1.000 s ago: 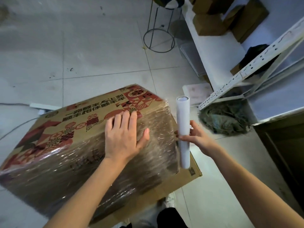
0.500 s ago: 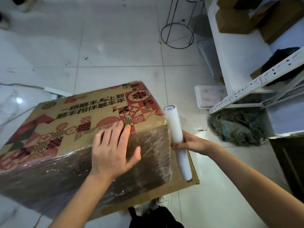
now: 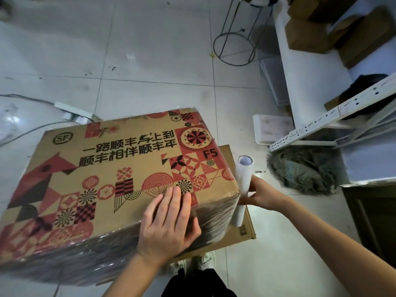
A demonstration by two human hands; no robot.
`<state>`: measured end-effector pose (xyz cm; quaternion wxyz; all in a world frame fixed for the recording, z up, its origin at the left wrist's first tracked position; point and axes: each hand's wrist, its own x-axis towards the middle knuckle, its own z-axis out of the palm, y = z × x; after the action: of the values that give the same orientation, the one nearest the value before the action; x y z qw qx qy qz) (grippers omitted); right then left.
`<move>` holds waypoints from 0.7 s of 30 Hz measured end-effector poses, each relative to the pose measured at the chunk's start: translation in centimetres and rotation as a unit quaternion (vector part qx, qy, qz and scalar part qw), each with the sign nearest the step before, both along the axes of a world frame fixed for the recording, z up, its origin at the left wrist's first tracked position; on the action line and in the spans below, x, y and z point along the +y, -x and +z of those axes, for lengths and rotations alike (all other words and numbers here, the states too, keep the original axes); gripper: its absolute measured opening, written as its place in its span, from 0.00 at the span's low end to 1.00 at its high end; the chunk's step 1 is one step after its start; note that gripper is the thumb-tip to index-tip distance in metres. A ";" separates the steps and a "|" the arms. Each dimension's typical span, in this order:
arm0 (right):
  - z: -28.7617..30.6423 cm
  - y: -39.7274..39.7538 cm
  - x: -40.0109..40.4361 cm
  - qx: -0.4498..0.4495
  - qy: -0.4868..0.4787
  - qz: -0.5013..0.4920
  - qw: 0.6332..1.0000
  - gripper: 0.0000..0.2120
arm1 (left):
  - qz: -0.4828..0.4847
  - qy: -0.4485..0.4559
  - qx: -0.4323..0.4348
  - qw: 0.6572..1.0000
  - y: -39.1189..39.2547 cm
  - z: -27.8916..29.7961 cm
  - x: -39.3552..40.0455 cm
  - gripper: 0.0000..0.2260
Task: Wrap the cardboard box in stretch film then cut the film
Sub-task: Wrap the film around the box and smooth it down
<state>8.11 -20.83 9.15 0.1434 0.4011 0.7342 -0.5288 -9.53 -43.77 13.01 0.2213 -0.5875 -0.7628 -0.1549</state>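
Wire stand [image 3: 234,42], mop head [image 3: 304,169], power strip [image 3: 74,111]

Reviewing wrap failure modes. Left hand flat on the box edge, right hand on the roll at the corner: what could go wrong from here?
1. The left hand only presses flat on the cardboard box; a hard pull could shift it on the flat cardboard underneath.
2. The right hand holds the film roll mid-length at the corner; film may bunch or tear on that edge.

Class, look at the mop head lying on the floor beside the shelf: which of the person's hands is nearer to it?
Right. The right hand grips the film roll just beside the mop head; the left hand presses the cardboard box, farther away.
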 end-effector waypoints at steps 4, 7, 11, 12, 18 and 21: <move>-0.1 0.1 -0.5 0.000 -0.011 -0.012 1.000 0.24 | 0.006 0.015 -0.002 1.000 -0.6 -0.2 -0.5 0.25; -0.8 0.8 -0.8 0.017 0.008 -0.015 1.000 0.24 | 0.029 0.058 -0.031 0.997 -1.4 0.6 -0.6 0.26; -1.7 1.9 -1.2 0.037 0.038 -0.010 0.999 0.23 | 0.117 0.120 -0.110 0.980 -3.7 2.9 1.9 0.27; -1.9 2.0 -1.4 0.045 0.042 -0.006 0.998 0.22 | 0.134 0.127 -0.138 0.973 -4.5 3.4 3.1 0.26; -2.6 2.3 -1.2 0.066 0.036 -0.014 0.997 0.27 | 0.231 0.132 -0.197 0.944 -4.4 4.2 8.4 0.30; -3.0 3.3 -0.4 0.057 0.018 0.041 0.997 0.30 | 0.253 0.181 -0.166 0.936 -4.3 4.9 9.7 0.37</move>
<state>4.83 -21.24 6.16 0.1298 0.3373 0.7475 -0.5574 -5.22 -34.04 17.90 0.0135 -0.3707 -0.9274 -0.0483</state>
